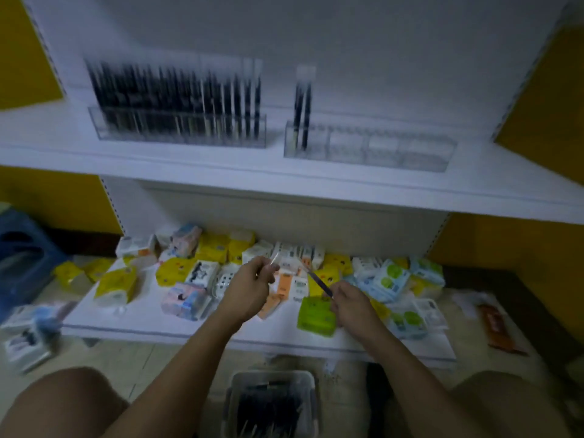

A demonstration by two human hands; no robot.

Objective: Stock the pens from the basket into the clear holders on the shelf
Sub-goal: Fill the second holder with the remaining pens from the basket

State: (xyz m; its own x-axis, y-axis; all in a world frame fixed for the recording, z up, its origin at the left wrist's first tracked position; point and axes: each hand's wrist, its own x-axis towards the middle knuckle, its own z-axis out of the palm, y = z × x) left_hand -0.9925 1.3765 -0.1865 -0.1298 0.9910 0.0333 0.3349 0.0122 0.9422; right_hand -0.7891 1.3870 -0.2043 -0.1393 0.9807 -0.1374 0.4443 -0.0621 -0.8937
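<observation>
My right hand [349, 303] grips a dark pen [319, 282] that points up and to the left. My left hand [249, 287] pinches a small clear piece [274, 260], perhaps a cap or wrapper. Both hands hover over the lower shelf. On the upper shelf, the left clear holder [180, 129] is packed with black pens. The right clear holder [368, 147] has two or three pens [302, 115] in its leftmost compartment; its other compartments look bare. A grey basket [270, 404] of dark pens sits on the floor between my knees.
The lower shelf [142, 317] carries several tissue packs in yellow, green, white and pink. More packs lie on the floor at left, near a blue stool [22, 257]. An orange packet [501, 330] lies on the floor at right. Yellow walls flank the shelving.
</observation>
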